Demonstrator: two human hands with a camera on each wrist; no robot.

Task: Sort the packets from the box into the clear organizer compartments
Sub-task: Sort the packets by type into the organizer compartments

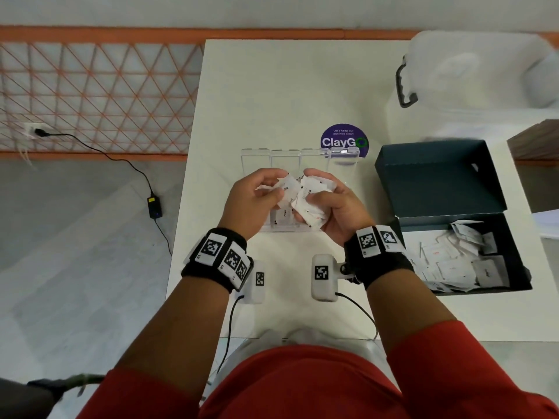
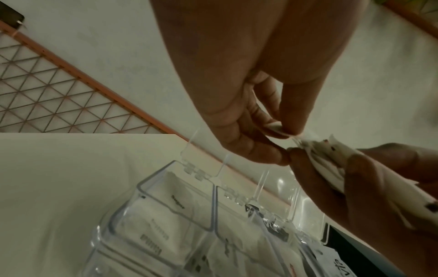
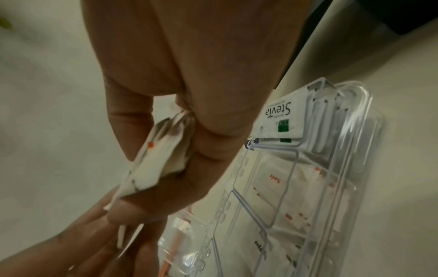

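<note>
Both hands hover over the clear organizer (image 1: 284,158), whose lids stand open at the back. My right hand (image 1: 329,204) grips a bunch of white packets (image 1: 308,201) in its curled fingers; the same bunch (image 3: 154,165) fills the right wrist view. My left hand (image 1: 257,198) pinches one white packet (image 1: 286,184) at the bunch's left edge, thumb against fingers (image 2: 279,129). The organizer (image 2: 175,221) holds white packets in its compartments; Stevia packets (image 3: 282,116) stand in one end compartment. The dark box (image 1: 472,255) at the right holds several more packets (image 1: 453,261).
A white table (image 1: 272,95) carries everything. A translucent lidded bin (image 1: 478,77) with a dark handle stands at the back right. A round purple sticker (image 1: 344,140) lies behind the organizer. An orange lattice rail (image 1: 90,95) and a power adapter (image 1: 155,207) are on the floor side, left.
</note>
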